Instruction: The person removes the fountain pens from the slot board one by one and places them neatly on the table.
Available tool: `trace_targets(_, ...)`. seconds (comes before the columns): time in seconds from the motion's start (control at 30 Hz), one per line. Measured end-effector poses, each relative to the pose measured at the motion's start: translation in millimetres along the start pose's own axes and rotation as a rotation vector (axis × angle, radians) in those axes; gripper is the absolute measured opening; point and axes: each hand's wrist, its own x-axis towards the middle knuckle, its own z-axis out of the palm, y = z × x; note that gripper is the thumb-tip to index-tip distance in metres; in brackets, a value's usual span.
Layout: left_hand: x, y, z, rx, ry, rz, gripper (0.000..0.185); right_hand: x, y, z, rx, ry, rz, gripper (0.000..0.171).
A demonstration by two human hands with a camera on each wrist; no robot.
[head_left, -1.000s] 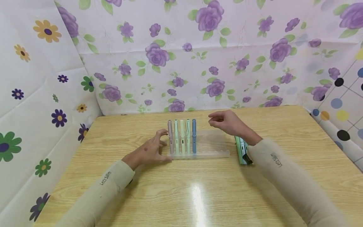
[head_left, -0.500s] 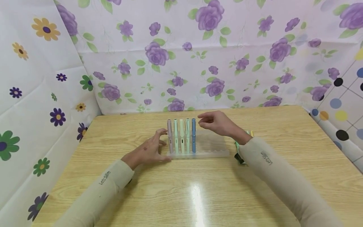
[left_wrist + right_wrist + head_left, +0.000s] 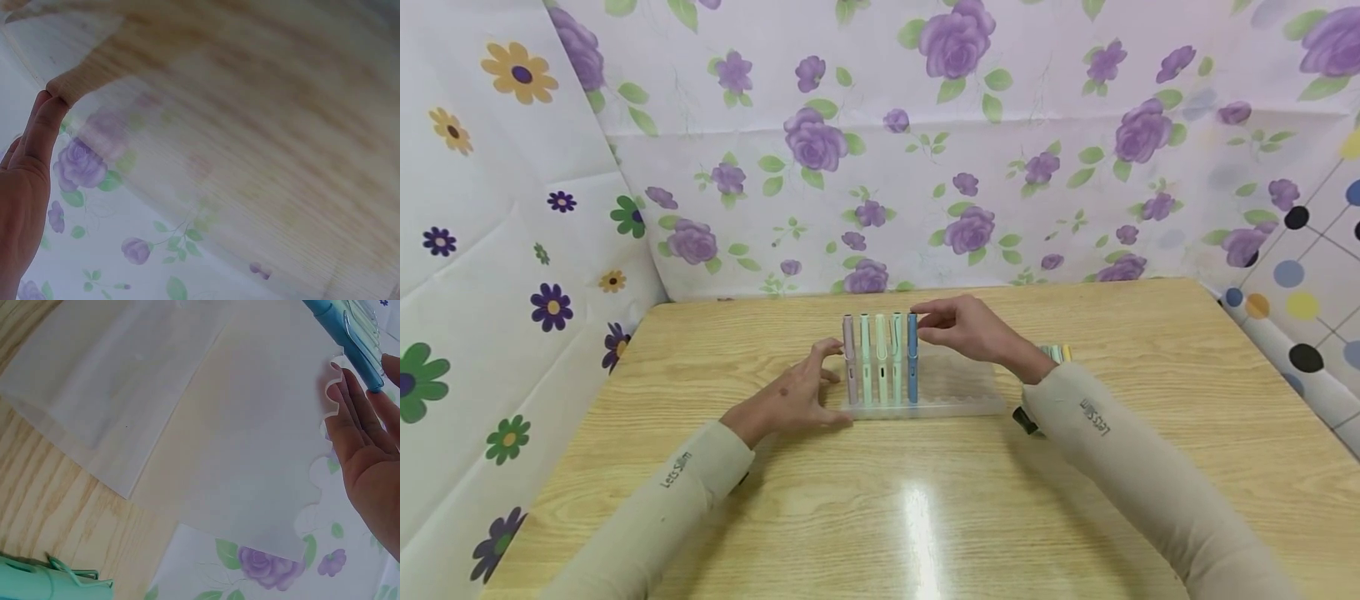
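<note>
From the head view, there's a clear plastic pen rack [image 3: 958,407] sitting mid tabletop [image 3: 925,517] with five pens stood upright in its left half: pinkish, two mint, a pale green, and a blue pen [image 3: 913,358] on the right end. The right hand [image 3: 967,327] has its fingertips pinching the top of that blue pen. The left hand [image 3: 793,398] rests on the tabletop with relaxed, spread fingers touching the rack's left end, next to the pink pen [image 3: 850,360]. A few more pens [image 3: 1051,354] lie behind the right forearm.

Left wrist view is mostly blur, just a relaxed left hand [image 3: 25,187] against the see-through rack wall.

Right wrist view: right hand fingertips [image 3: 350,394] on the blue pen [image 3: 350,344], and a mint green pen [image 3: 37,581] lying on the wood.
</note>
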Motion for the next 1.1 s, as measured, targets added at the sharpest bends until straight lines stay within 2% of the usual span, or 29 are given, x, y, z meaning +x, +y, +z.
trace_targets(0.47, 0.1, 0.7, -0.6, -0.002, -0.009, -0.004, 0.106, 2, -2, 12, 0.086, 0.104, 0.020, 0.029)
trace_targets(0.73, -0.3, 1.3, -0.4, -0.001, -0.009, -0.004, 0.105, -3, -8, 1, 0.058, 0.170, 0.017, 0.029)
trace_targets(1.1, -0.3, 2.1, 0.0, -0.001, -0.005, -0.003, 0.106, -14, -5, -12, 0.044, 0.178, 0.044, 0.032)
